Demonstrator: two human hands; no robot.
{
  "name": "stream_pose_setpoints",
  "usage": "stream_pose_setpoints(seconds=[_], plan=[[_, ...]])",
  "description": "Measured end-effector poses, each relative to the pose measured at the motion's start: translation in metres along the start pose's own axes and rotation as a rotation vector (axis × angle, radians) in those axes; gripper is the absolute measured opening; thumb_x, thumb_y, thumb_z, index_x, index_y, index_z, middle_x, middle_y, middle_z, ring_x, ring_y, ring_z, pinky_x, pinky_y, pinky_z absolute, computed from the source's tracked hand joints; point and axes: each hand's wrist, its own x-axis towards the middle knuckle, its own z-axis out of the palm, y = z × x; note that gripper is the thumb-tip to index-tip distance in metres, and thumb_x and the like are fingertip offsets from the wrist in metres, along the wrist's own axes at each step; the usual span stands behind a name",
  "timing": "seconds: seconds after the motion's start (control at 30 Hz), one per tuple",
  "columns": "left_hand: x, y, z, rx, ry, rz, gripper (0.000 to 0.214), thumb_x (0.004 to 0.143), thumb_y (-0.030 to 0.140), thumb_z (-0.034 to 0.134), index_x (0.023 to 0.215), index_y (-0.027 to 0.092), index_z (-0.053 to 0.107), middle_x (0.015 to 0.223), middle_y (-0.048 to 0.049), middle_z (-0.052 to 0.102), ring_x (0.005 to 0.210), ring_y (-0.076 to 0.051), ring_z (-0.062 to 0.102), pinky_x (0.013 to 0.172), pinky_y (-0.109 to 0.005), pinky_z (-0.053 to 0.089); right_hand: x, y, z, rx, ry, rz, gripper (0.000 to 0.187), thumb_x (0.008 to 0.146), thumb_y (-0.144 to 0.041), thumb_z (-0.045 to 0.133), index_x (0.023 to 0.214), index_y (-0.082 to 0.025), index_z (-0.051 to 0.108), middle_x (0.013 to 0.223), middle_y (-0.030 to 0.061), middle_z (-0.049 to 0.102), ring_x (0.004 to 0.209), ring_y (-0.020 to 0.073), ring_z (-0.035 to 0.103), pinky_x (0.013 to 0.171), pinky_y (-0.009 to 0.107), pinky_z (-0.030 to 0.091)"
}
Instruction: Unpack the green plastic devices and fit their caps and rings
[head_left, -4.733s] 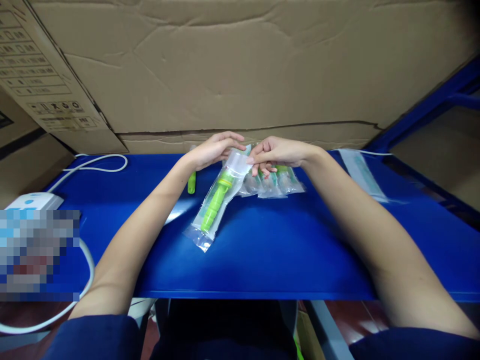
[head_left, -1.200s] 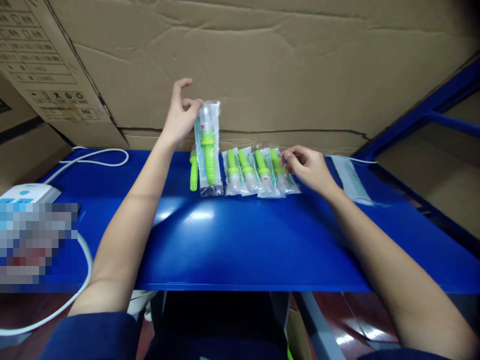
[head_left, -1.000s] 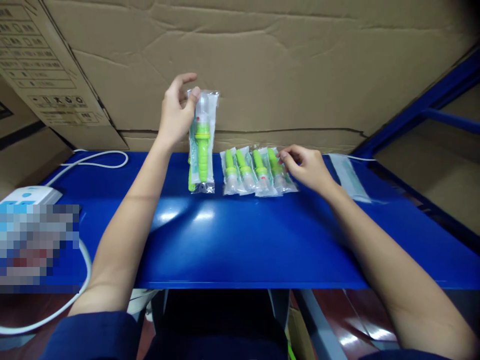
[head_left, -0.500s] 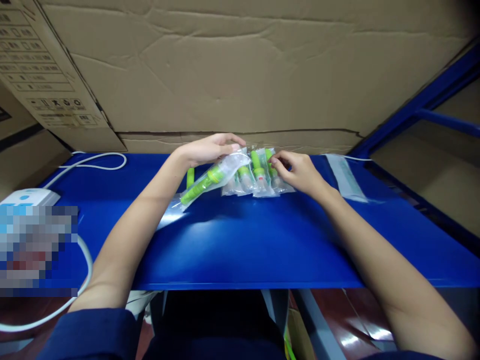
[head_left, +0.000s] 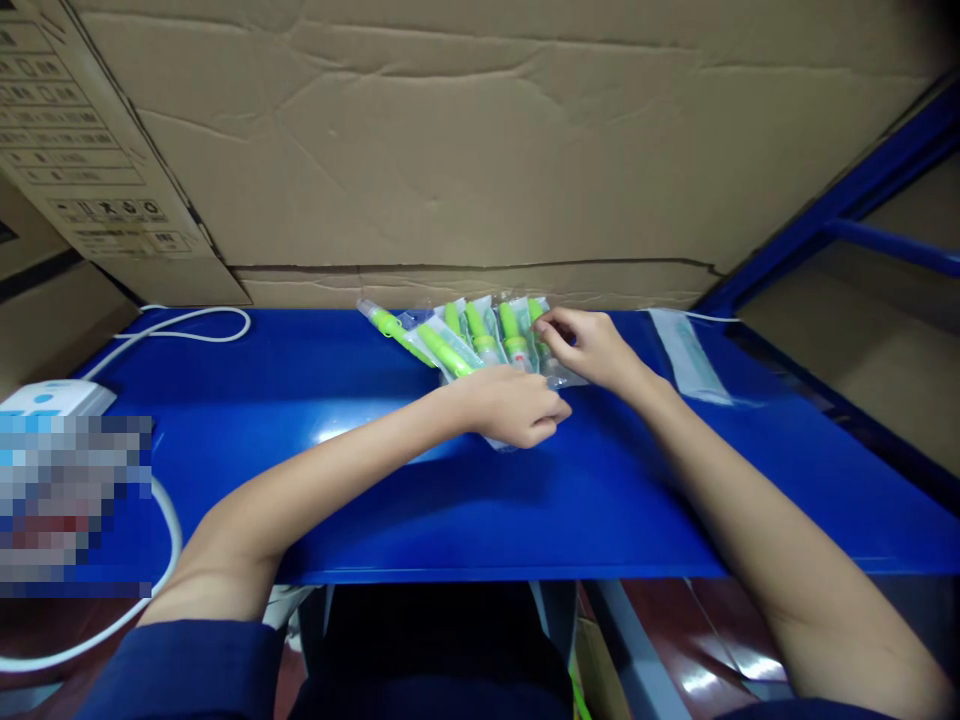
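Note:
Several green tubes with clear ends, each in a clear plastic bag (head_left: 514,330), lie side by side at the back of the blue table (head_left: 450,520). My left hand (head_left: 517,405) is closed around the lower end of a slanted bagged green tube (head_left: 448,352), in front of the row. That end of the bag is mostly hidden under my fingers. At the row's right end, my right hand (head_left: 589,342) pinches at the upper part of the last bagged tube (head_left: 536,310). A loose green tube with a clear tip (head_left: 386,322) lies slanted at the left of the row.
A flat, whitish-green packet (head_left: 691,358) lies on the right of the table. To the left are a white power strip (head_left: 67,400) and its cable (head_left: 172,520). Cardboard (head_left: 435,150) walls the back, and a blue metal frame (head_left: 832,220) stands at the right.
My left hand has moved right and toward me, bringing the bagged tube from the left across the row's front and flipping its slant. The loose tube now shows. My right hand stays about where it was.

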Motion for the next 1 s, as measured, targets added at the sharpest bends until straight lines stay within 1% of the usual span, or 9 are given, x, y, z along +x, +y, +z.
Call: stream_pose_setpoints(seconds=[0.07,0.17,0.27,0.4,0.57,0.7,0.83,0.93,1.0], plan=[[0.003,-0.009,0.013,0.072,-0.012,0.081,0.027,0.09,0.023,0.046,0.076,0.021,0.07,0.066,-0.0071,0.069,0.051,-0.019,0.047,0.056,-0.038,0.031,0.0,0.0,0.0,-0.007,0.0,-0.002,0.025,0.092,-0.035,0.047,0.078,-0.019,0.062,0.064,0.0054,0.063,0.055,0.0176,0.053,0.06,0.031,0.039],[0.005,-0.023,0.023,0.12,0.044,0.212,0.03,0.087,0.02,0.048,0.066,0.02,0.068,0.063,-0.0076,0.07,0.053,-0.019,0.047,0.073,-0.04,0.041,0.0,0.001,0.002,-0.01,-0.01,-0.012,0.026,0.092,-0.034,0.047,0.078,-0.019,0.062,0.061,0.0046,0.062,0.053,0.0171,0.052,0.058,0.03,0.038],[0.004,-0.029,0.023,0.111,0.11,0.254,0.03,0.087,0.02,0.048,0.064,0.021,0.069,0.062,-0.0058,0.07,0.052,-0.017,0.046,0.086,-0.041,0.04,-0.001,0.0,0.005,0.003,-0.03,-0.033,0.025,0.092,-0.034,0.047,0.08,-0.019,0.063,0.065,0.0057,0.065,0.054,0.0172,0.054,0.058,0.029,0.038],[-0.001,-0.028,0.02,0.093,0.124,0.272,0.03,0.085,0.02,0.048,0.068,0.021,0.072,0.069,-0.0059,0.072,0.059,-0.016,0.051,0.091,-0.042,0.037,-0.004,-0.011,0.009,0.016,-0.102,-0.075,0.023,0.094,-0.031,0.046,0.091,-0.018,0.064,0.078,0.0075,0.072,0.062,0.0177,0.062,0.061,0.028,0.042],[-0.024,-0.032,0.021,0.102,0.145,0.288,0.029,0.084,0.019,0.049,0.07,0.02,0.074,0.074,-0.0067,0.07,0.064,-0.017,0.054,0.095,-0.043,0.034,-0.01,-0.033,0.01,-0.028,-0.162,-0.174,0.026,0.099,-0.031,0.041,0.097,-0.018,0.062,0.083,0.0085,0.072,0.068,0.0185,0.064,0.062,0.028,0.043],[-0.053,-0.048,0.028,0.057,0.16,0.309,0.026,0.083,0.013,0.048,0.078,0.021,0.073,0.077,-0.0055,0.073,0.086,-0.022,0.063,0.094,-0.042,0.033,-0.015,-0.051,0.014,-0.06,-0.151,-0.239,0.027,0.102,-0.031,0.039,0.1,-0.018,0.063,0.087,0.0087,0.074,0.07,0.0184,0.065,0.063,0.029,0.043],[-0.078,-0.061,0.036,0.104,0.292,0.197,0.034,0.085,0.017,0.044,0.106,0.018,0.071,0.106,-0.0123,0.075,0.102,-0.027,0.066,0.089,-0.042,0.034,-0.023,-0.069,0.018,-0.168,-0.097,-0.397,0.036,0.104,-0.037,0.037,0.095,-0.016,0.064,0.082,0.0091,0.074,0.068,0.02,0.067,0.061,0.031,0.041],[-0.09,-0.066,0.037,0.048,0.427,-0.021,0.04,0.094,0.023,0.038,0.124,0.018,0.064,0.132,-0.0145,0.068,0.12,-0.027,0.063,0.096,-0.043,0.033,-0.031,-0.084,0.021,-0.212,-0.113,-0.516,0.044,0.103,-0.051,0.04,0.101,-0.015,0.066,0.083,0.0085,0.074,0.066,0.0198,0.066,0.054,0.032,0.035],[-0.095,-0.07,0.035,0.003,0.492,-0.201,0.04,0.099,0.025,0.034,0.127,0.019,0.062,0.137,-0.0129,0.065,0.126,-0.026,0.06,0.1,-0.043,0.032,-0.036,-0.094,0.024,-0.252,-0.127,-0.577,0.053,0.1,-0.061,0.041,0.105,-0.015,0.068,0.083,0.0089,0.074,0.066,0.0199,0.065,0.052,0.032,0.031]])
